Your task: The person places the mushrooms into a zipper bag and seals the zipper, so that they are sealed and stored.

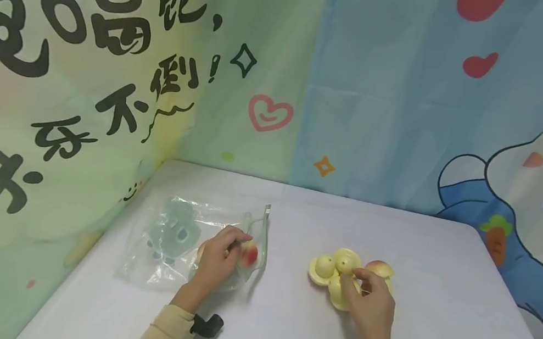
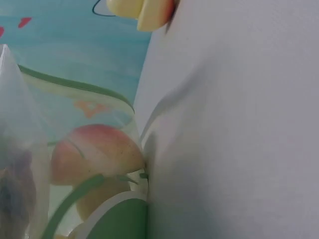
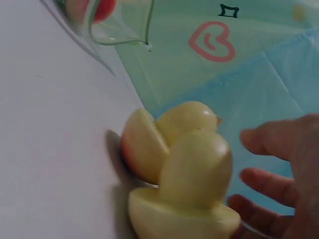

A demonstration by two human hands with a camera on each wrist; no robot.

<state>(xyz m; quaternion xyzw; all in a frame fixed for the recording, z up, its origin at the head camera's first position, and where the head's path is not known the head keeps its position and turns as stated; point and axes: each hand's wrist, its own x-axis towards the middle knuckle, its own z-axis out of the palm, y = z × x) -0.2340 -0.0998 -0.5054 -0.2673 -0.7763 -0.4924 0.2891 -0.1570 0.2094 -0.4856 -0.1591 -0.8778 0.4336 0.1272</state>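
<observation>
Flanking fruit (image 3: 197, 169): right fingers (image 3: 271, 186) apart; left fingers (image 1: 235, 233) at bag (image 1: 176, 226), hold unclear; backdrop (image 1: 381, 120) reads "不倒!"

A clear, green-trimmed bag (image 1: 176, 231) with red-blushed fruit (image 1: 250, 255) inside lies left of clustered pale-yellow fruit pieces (image 1: 345, 262).

The zip bag (image 1: 178, 231), toy peach (image 1: 250, 255) inside, lies left of toy fruits (image 1: 324, 267) on the table (image 1: 275, 319). Behind hangs a backdrop (image 1: 367, 113).

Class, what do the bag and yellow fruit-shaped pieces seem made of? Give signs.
Bag: probably thin, glossy plastic film; see-through, creased, with bright glints.
Yellow pieces: perhaps plastic or foam, satin-finished; evenly smooth with soft highlights, exact material unclear.
</observation>
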